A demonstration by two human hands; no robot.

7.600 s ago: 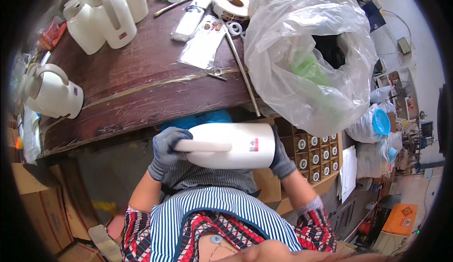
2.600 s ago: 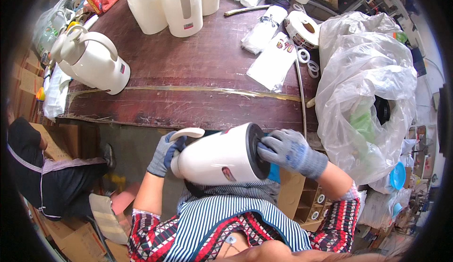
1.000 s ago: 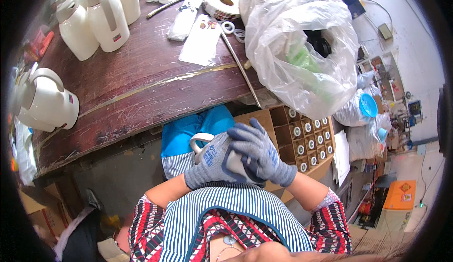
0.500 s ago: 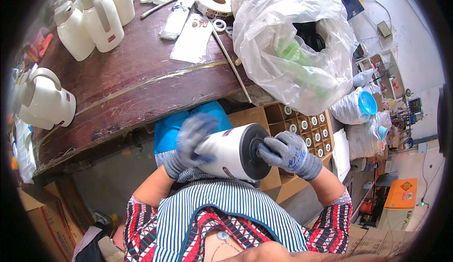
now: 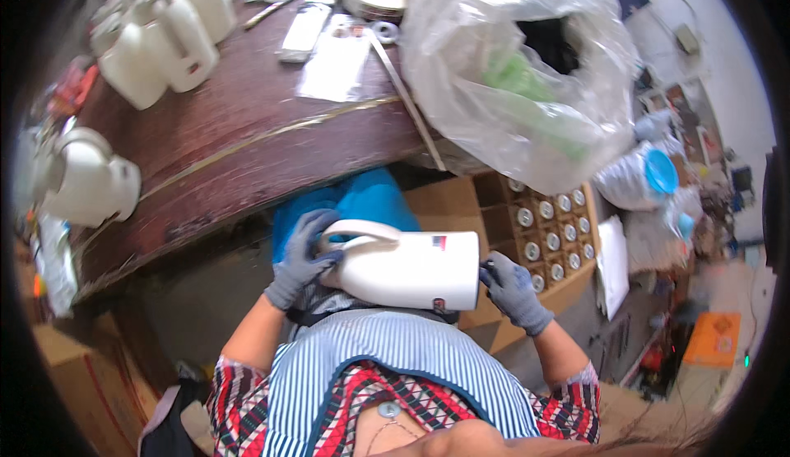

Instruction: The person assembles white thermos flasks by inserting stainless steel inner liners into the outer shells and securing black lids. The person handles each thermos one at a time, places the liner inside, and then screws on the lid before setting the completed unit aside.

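Note:
A white thermos jug (image 5: 411, 268) lies on its side across my lap, its handle to the far side and its base to the right. My left hand (image 5: 308, 258), in a grey glove, is closed round the jug's top end beside the handle. At the other end my gloved right hand (image 5: 510, 288) has its bent fingers against the base. The base's face is turned out of sight, and so are some of those fingertips.
More white jugs (image 5: 177, 41) stand on the dark red table (image 5: 222, 157), with another jug (image 5: 95, 181) at its left edge. A big clear plastic bag (image 5: 461, 87) sits at the right. Below it, a divided cardboard box (image 5: 494, 325) holds several round-topped pieces. A metal rod (image 5: 409, 103) overhangs the table edge.
The jug has swung so its black base no longer faces up and its handle shows. My left hand has moved slightly left to its top; my right hand has shifted right and down.

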